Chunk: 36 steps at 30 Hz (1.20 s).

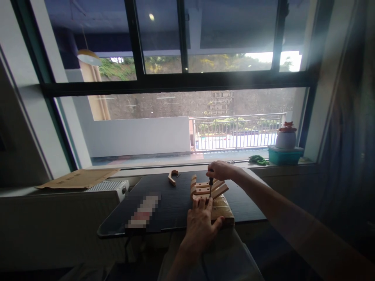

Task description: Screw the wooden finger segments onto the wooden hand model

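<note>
My right hand (219, 170) is closed around the handle of a screwdriver (211, 182), which stands upright with its shaft pointing down at a wooden piece. Beneath it lies a slatted wooden assembly (201, 190) with curved ends, angled arms and dark holes. My left hand (199, 222) rests flat against its near edge, fingers stretched out and thumb spread to the right. The assembly sits partly on a tan block-like bundle (221, 210), which looks wrapped. Where the screwdriver tip meets the wood is too small to make out.
A loose curved wooden piece (172, 178) lies farther back on the dark table (172, 207). A blurred-out flat item (143, 212) is at the left. Brown paper (80, 177) covers part of a radiator (108, 187). A teal box (285, 155) stands on the windowsill.
</note>
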Motion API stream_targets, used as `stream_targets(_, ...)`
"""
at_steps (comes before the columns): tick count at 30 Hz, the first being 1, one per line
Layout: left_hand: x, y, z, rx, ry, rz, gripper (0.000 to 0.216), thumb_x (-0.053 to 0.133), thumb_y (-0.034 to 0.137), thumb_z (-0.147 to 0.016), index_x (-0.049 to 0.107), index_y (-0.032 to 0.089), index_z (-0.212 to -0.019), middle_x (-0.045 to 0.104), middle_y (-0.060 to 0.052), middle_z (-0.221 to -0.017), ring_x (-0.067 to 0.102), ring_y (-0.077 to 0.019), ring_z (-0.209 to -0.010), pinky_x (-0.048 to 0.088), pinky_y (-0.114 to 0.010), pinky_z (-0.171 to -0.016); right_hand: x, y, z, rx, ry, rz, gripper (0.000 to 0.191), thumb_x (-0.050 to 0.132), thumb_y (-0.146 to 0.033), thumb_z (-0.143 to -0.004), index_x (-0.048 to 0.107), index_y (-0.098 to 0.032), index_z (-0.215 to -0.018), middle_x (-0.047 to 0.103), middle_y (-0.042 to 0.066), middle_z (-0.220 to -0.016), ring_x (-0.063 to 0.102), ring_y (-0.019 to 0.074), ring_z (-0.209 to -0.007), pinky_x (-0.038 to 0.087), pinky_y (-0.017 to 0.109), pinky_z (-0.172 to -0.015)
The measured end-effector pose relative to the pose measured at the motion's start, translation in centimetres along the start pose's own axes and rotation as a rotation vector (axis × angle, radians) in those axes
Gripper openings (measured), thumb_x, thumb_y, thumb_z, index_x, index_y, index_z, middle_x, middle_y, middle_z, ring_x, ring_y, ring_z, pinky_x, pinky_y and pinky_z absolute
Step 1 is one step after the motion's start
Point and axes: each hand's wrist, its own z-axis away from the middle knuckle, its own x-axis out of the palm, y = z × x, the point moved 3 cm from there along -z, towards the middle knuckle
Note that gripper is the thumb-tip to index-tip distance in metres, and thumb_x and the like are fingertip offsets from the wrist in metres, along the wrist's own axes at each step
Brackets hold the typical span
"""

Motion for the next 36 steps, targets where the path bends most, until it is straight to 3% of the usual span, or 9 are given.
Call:
stream_targets(7,-0.2,0.0,0.0,0.016,0.017,0.035,0.064,0.041,0.057,-0.083,0.042,0.024,-0.138,0.044,-0.008,-0.135,0.03,-0.029,-0.128,0.033,-0.039,-0.099,-0.3,-0.1,-0.7,0.049,-0.025,0.011,0.03,0.052,-0.036,-0.09,0.057,-0.015,-0.11,0.06,0.007,-0.108,0.06,0.0178,-0.09,0.051,0.038,-0.077)
stream_targets(16,0.4,-0.2,0.1,0.008,0.035,0.049,0.063,0.04,0.057,-0.083,0.041,0.026,-0.138,0.043,-0.007,-0.136,0.029,-0.0287,-0.129,0.031,-0.039,-0.1,-1.5,-0.6,0.9,-0.071,-0.107,-0.01,0.027,0.052,-0.035,-0.09,0.059,-0.015,-0.107,0.062,0.005,-0.104,0.06,0.017,-0.087,0.051,0.037,-0.076)
stream_targets(29,0.2,-0.1,0.0,-0.005,0.001,0.053,0.064,0.039,0.057,-0.082,0.041,0.025,-0.138,0.042,-0.007,-0.136,0.029,-0.0284,-0.129,0.031,-0.037,-0.1,0.6,0.5,-0.8,0.107,-0.015,-0.02,0.03,0.052,-0.035,-0.09,0.056,-0.016,-0.113,0.059,0.007,-0.11,0.06,0.018,-0.091,0.051,0.038,-0.078)
stream_targets(36,0.2,-0.2,0.0,0.007,0.015,0.044,0.065,0.038,0.058,-0.083,0.04,0.025,-0.139,0.042,-0.007,-0.136,0.029,-0.0287,-0.129,0.031,-0.037,-0.1,-0.7,0.2,0.5,-0.023,-0.06,-0.019,0.028,0.052,-0.035,-0.09,0.057,-0.016,-0.11,0.061,0.006,-0.107,0.06,0.0169,-0.088,0.051,0.037,-0.076)
